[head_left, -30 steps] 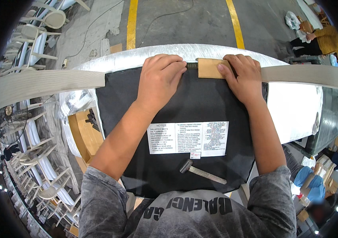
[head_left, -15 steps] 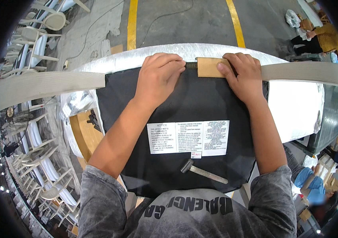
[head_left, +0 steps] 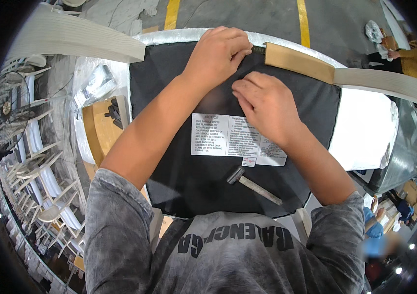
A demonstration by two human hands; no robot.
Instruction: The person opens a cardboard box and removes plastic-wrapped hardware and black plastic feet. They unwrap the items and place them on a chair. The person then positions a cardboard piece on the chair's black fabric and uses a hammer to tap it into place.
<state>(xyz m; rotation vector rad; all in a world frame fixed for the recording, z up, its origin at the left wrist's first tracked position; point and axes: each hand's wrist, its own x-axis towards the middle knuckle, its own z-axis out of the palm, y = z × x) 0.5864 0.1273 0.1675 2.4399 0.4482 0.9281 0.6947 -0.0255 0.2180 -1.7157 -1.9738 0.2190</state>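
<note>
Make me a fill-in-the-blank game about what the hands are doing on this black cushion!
1. Both hands press on the ____ fabric of the seat cushion.
2. The left hand grips the cushion's far ____.
3. Below the right hand lies a white ____ with printed text.
4. The tool lying near the person's chest is a ____.

Missing words: black; edge; label; hammer

At the centre of the frame we see a worktable (head_left: 365, 127) wrapped in white and silvery sheeting, its bare part showing at the right. A black fabric-covered panel (head_left: 169, 88) lies flat on it, bearing a white printed label (head_left: 218, 134) and, lower down, a small hammer (head_left: 252, 184). Beyond the upper edge is grey floor (head_left: 238, 14) with yellow lines.
</note>
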